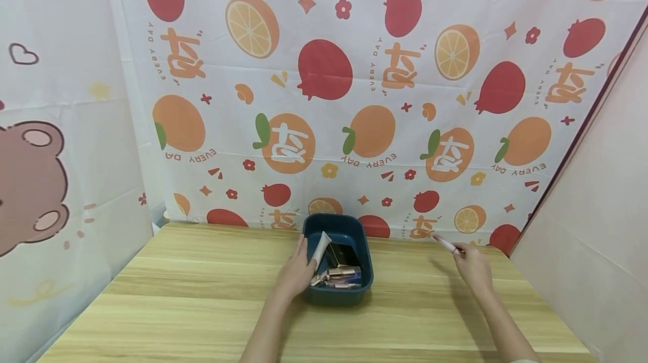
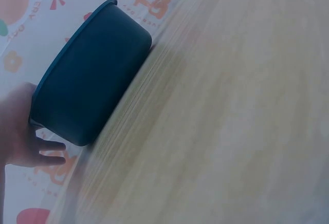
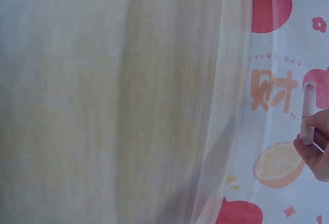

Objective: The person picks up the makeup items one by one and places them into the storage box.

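A dark blue plastic bin (image 1: 334, 297) stands near the back of the table. My left hand (image 1: 296, 273) holds its left rim, and the left wrist view shows the fingers against the outside of the bin (image 2: 95, 75). Inside lie a white squeeze tube (image 1: 321, 250), a glossy black case (image 1: 342, 255) and several rose-gold and purple cosmetic tubes (image 1: 345, 273). Off to the right, above the table, my right hand (image 1: 475, 268) pinches a slim pale pink cosmetic tube (image 3: 308, 103) at one end. The free end of that tube points up and away from the hand.
The wooden table (image 1: 202, 295) reaches back to a fruit-print curtain (image 1: 324, 171) hanging right behind the bin. A bear-print curtain (image 1: 91, 171) borders the left side, and a plain pale wall (image 1: 592, 205) borders the right.
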`<state>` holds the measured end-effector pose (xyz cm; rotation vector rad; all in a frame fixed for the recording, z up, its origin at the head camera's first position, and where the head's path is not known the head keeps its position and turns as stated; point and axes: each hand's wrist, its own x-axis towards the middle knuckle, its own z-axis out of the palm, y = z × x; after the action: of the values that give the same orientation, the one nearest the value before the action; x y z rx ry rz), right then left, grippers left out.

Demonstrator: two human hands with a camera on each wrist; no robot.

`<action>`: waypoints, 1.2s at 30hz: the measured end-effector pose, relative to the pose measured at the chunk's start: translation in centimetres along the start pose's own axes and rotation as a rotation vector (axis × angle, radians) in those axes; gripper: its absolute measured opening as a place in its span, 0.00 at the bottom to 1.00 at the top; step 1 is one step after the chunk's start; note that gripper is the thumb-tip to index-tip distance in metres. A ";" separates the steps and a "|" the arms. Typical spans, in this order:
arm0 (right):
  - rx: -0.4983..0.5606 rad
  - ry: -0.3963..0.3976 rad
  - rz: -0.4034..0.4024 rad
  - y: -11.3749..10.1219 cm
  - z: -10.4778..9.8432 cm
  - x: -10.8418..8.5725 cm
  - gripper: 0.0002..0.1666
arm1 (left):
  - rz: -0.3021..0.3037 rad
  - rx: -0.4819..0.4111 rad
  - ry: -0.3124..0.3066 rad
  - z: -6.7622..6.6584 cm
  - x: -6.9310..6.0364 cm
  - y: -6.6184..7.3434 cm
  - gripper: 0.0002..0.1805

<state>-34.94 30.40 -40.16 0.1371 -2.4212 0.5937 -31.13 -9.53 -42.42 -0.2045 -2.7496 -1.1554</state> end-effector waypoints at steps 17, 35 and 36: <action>0.041 -0.015 -0.056 -2.1 0.4 0.4 0.11 | 0.008 0.007 0.010 0.0 0.0 0.1 0.31; 0.091 -0.007 -0.072 -4.3 1.1 0.2 0.12 | -0.010 -0.005 0.010 -0.1 0.0 0.1 0.32; 0.091 -0.005 -0.074 -4.4 1.2 0.2 0.12 | -0.011 -0.004 0.009 -0.1 0.0 0.1 0.32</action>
<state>-34.70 25.95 -39.19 0.2650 -2.3837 0.6707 -31.16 -9.53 -42.33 -0.1838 -2.7439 -1.1623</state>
